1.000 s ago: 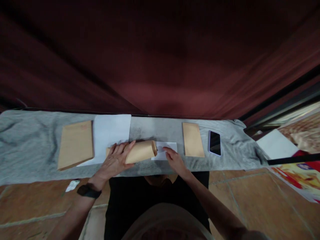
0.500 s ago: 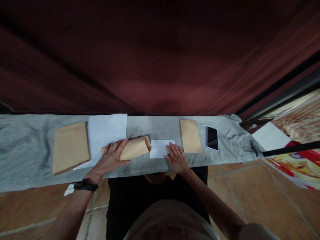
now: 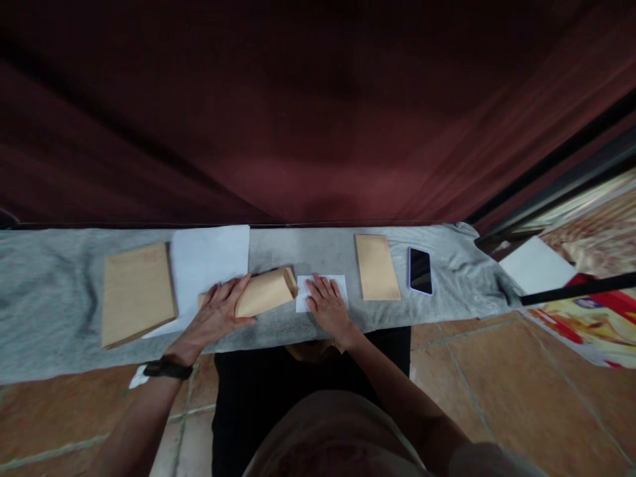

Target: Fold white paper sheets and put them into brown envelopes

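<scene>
My left hand [image 3: 224, 310] grips a brown paper envelope [image 3: 264, 293], its thumb along the near edge and its fingers over the far part. The envelope bulges, and its mouth gapes toward the right. Just right of that mouth lies a small white folded-looking sheet of paper [image 3: 301, 299] on the grey cloth. My right hand [image 3: 328, 308] rests flat on this paper, fingers spread, covering much of it. The envelope's left end is mostly hidden under my left hand.
Larger white sheets [image 3: 211, 255] lie behind my left hand, beside a stack of brown envelopes [image 3: 138, 291]. To the right are another brown envelope [image 3: 377, 268] and a phone [image 3: 421, 271]. A grey cloth [image 3: 303, 248] covers the narrow surface, with a dark red curtain [image 3: 298, 146] behind.
My right hand has slid left across the small white paper, from its right edge to its middle. My left hand keeps its hold on the envelope.
</scene>
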{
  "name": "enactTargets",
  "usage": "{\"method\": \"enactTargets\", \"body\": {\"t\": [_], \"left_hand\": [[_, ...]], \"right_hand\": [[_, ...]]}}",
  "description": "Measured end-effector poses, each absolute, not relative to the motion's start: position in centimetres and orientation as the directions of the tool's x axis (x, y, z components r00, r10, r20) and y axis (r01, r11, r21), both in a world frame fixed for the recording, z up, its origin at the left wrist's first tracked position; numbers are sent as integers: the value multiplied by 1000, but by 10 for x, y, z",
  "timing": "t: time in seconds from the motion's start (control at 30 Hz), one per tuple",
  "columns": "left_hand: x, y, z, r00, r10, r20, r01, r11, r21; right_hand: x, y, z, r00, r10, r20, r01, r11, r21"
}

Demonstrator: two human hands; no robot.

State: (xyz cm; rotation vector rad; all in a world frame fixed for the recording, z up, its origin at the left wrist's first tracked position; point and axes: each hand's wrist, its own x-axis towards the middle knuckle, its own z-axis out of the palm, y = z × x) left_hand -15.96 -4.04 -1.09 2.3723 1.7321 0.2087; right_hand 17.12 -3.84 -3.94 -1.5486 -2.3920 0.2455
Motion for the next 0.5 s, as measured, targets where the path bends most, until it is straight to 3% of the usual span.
{"method": "enactTargets", "body": {"t": [0.13,0.5], "left_hand": [[-161,-39,-12,326,945,11,915,-318,247],[-159,-39,-7,357,934,16,902,-349,254]], "right_hand": [[199,-39,-43,-319,936,147,894,349,-283],[215,-32,-35,23,999,49,937,-5,-350]]}}
